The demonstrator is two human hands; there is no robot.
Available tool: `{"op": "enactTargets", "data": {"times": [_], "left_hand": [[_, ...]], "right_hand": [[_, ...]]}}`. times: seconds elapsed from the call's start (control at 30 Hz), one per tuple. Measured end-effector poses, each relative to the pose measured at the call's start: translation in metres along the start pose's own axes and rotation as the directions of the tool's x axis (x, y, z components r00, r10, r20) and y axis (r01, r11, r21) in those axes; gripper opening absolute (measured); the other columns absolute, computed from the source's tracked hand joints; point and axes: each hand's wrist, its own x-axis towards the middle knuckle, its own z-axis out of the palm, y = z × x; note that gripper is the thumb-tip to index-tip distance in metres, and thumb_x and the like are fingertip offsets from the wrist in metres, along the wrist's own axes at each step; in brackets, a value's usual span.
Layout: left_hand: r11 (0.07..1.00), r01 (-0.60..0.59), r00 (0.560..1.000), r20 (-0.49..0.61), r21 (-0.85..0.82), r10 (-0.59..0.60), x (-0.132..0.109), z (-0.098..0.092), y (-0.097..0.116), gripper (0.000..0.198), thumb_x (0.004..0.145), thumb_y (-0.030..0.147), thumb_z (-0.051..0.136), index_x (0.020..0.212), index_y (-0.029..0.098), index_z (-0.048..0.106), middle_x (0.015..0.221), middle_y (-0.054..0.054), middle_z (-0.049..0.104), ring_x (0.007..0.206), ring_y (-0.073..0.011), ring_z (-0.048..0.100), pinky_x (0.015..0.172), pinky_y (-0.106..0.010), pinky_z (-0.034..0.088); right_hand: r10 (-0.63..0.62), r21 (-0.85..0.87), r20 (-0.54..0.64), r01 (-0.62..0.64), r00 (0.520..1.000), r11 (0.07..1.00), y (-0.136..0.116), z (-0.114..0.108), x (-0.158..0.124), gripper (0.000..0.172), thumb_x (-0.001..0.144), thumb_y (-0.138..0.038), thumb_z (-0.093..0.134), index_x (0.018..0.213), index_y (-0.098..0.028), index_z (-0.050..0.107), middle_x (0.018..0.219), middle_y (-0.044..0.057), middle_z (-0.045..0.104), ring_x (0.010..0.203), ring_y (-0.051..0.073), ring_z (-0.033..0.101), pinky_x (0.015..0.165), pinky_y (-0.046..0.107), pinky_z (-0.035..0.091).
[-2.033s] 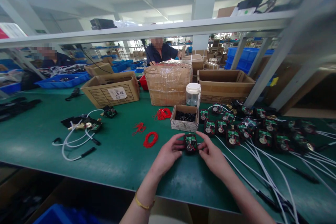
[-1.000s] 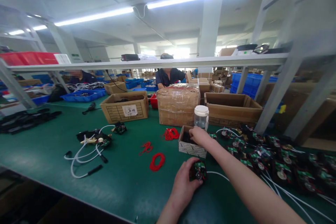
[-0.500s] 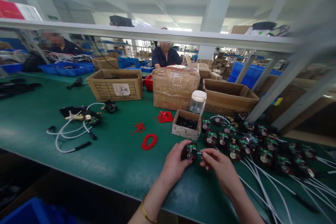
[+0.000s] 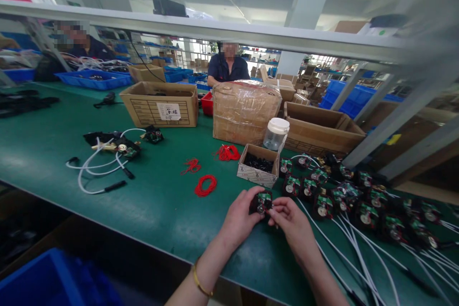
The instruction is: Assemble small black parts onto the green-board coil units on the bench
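Observation:
My left hand (image 4: 242, 215) grips a small black housing with a green circuit board (image 4: 264, 199), the thumb below and fingers along its left and top side. At the housing's right edge, my right hand (image 4: 289, 217) is closed in a pinch, fingertips touching a small black part (image 4: 268, 204). The fingers largely cover that part, and no white cable shows between them and the housing. Just behind my hands stands an open carton of small black pieces (image 4: 258, 162).
Several similar circuit board units (image 4: 367, 213) with white cables (image 4: 353, 244) crowd the right side. Red wire coils (image 4: 205, 185) and cabled assemblies (image 4: 124, 150) lie to the left. Cardboard boxes (image 4: 245, 112) and a lidded clear jar (image 4: 276, 135) stand behind. A co-worker (image 4: 229, 64) sits opposite.
My right hand has moved left, up against the housing. The short length of white cable seen between its fingers and the housing is now hidden. The view has shifted slightly.

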Motion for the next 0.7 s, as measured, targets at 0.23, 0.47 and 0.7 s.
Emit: {"op": "enactTargets", "data": {"times": [0.23,0.47,0.7], "left_hand": [[1.0,0.002,1.0,0.002,0.022,-0.002,-0.002,-0.001,0.001,0.064,0.076,0.004,0.07,0.131,0.033,0.061,0.12,-0.003,0.065,0.112,-0.0226,0.061,0.101,-0.036,0.049],[0.999,0.006,1.0,0.001,0.035,-0.006,-0.001,-0.001,0.001,0.066,0.075,0.003,0.069,0.133,0.033,0.06,0.12,-0.003,0.065,0.111,-0.0225,0.062,0.101,-0.036,0.049],[1.0,0.005,1.0,0.001,0.023,-0.005,0.0,-0.001,0.001,0.065,0.075,0.003,0.069,0.131,0.033,0.061,0.123,-0.003,0.066,0.113,-0.0233,0.061,0.102,-0.038,0.05]], "right_hand": [[-0.055,-0.128,0.024,0.057,0.998,0.99,0.003,0.0,0.001,0.034,0.077,-0.05,0.078,0.089,-0.021,0.065,0.078,0.0,0.067,0.063,0.018,0.064,0.061,0.031,0.05],[-0.108,-0.2,-0.047,0.097,0.993,0.975,0.002,0.004,-0.002,0.027,0.082,-0.048,0.073,0.085,-0.022,0.067,0.074,0.0,0.065,0.068,0.02,0.062,0.067,0.033,0.048],[-0.129,-0.198,-0.191,0.091,0.973,0.976,0.009,0.017,-0.006,0.022,0.079,-0.045,0.074,0.082,-0.023,0.069,0.078,0.001,0.068,0.078,0.023,0.061,0.072,0.033,0.047]]}}
